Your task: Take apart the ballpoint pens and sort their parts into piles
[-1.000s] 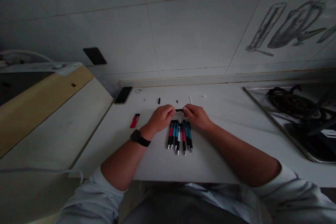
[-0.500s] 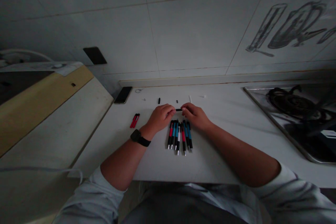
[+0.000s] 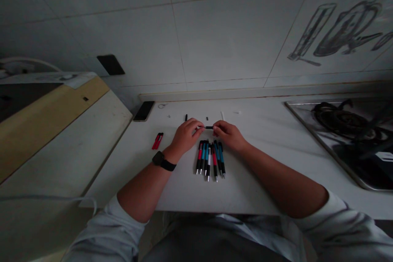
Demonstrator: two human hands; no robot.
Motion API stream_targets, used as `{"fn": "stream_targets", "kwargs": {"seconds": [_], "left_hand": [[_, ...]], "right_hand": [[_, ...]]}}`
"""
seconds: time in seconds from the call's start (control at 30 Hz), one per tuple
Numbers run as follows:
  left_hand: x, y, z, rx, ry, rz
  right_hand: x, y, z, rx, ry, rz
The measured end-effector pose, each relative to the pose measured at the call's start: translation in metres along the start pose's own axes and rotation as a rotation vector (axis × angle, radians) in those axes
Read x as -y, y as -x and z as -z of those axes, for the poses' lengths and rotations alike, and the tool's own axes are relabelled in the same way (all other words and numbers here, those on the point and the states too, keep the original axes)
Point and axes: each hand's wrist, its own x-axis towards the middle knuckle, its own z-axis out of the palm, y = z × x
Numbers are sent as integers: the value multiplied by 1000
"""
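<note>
Black and slim, a short pen part bridges the gap between the two hands in the head view, lying crosswise just beyond the far ends of a row of pens. The left hand has its end between thumb and fingers, the grip pinched nearly closed; what lies inside those fingers is too small to make out. The right hand pinches the other end, thumb and forefinger drawn together, the rest of its fingers curled in.

Below the hands, on the white tabletop, lie the click pens, with red, blue and white barrels, black sections and silvery tips turned toward the person. They sit in two close clusters, side by side. Off to the left are two red barrels with black ends, touching or nearly so.

Along the far side small pieces are spread out: a tiny bit, a black piece partly behind the left hand, a smaller black stub, a thin white tube beyond the right hand, and a pale piece. A smartphone rests near the left edge, beside a thin loop. At far right stands a gas hob; a dark watch circles the left wrist
</note>
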Motion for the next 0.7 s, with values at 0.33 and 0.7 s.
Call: {"fn": "stream_targets", "kwargs": {"seconds": [0.33, 0.7], "left_hand": [[-2, -1, 0, 2, 22, 15], [-4, -3, 4, -59, 92, 70]], "right_hand": [[3, 1, -3, 27, 10, 3], [10, 3, -5, -184, 37, 70]]}}
